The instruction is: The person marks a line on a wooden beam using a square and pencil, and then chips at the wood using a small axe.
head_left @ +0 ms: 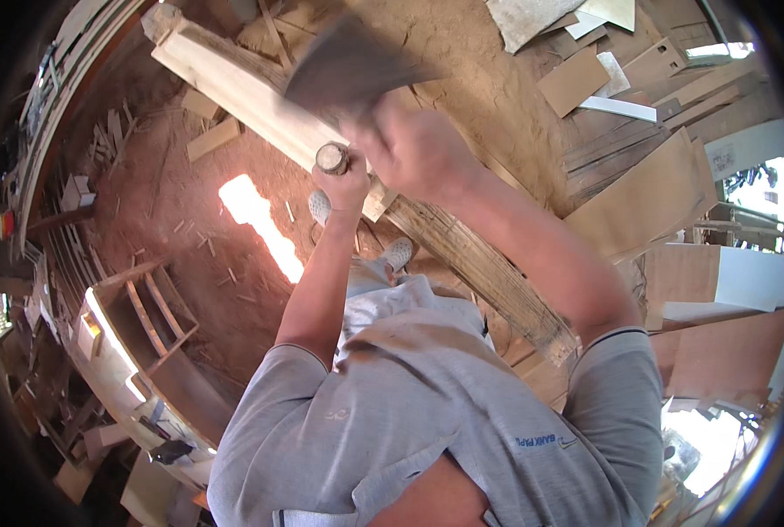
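Observation:
My left hand [345, 186] is closed around a chisel [331, 158], its round handle end facing up and its blade hidden below my fist. It stands over a long pale wooden beam [243, 104] that runs from the upper left toward the middle. My right hand [423, 156] grips a hatchet [350, 66], whose wide dark head is smeared by motion. The hatchet is raised above the beam, just beyond the chisel and apart from it. A rough, weathered beam [480, 263] continues down to the right under my right forearm.
Offcuts [214, 139] and chips lie on the dirt floor left of the beam. An open wooden frame [155, 307] stands at the lower left. Boards and sheets [647, 193] are stacked along the right. My shoes [397, 254] are close to the beam.

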Demonstrator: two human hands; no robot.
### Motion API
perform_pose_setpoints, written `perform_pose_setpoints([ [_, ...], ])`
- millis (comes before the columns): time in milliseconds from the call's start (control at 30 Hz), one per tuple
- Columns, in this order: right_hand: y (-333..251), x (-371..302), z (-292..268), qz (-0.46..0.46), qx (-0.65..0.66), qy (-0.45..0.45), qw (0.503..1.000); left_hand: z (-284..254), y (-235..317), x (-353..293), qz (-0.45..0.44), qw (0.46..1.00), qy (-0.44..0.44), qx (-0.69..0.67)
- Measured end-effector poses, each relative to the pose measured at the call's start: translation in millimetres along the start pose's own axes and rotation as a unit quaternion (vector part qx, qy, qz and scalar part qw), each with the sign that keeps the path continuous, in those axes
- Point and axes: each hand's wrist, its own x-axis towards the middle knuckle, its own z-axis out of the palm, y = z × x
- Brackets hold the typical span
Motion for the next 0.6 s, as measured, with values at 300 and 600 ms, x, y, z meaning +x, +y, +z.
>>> perform_pose_setpoints([
  [300, -32.0, 22.1, -15.8, 0.116, -0.059, -0.116, 0.985, -2.8, 2.4, 17.0, -0.075, 0.995, 0.021, -0.055],
  [600, -24.2, -6.0, -32.6, 0.057, 0.102, 0.099, 0.988, -26.0, -12.8, 52.4, -0.356, 0.907, 0.161, -0.154],
])
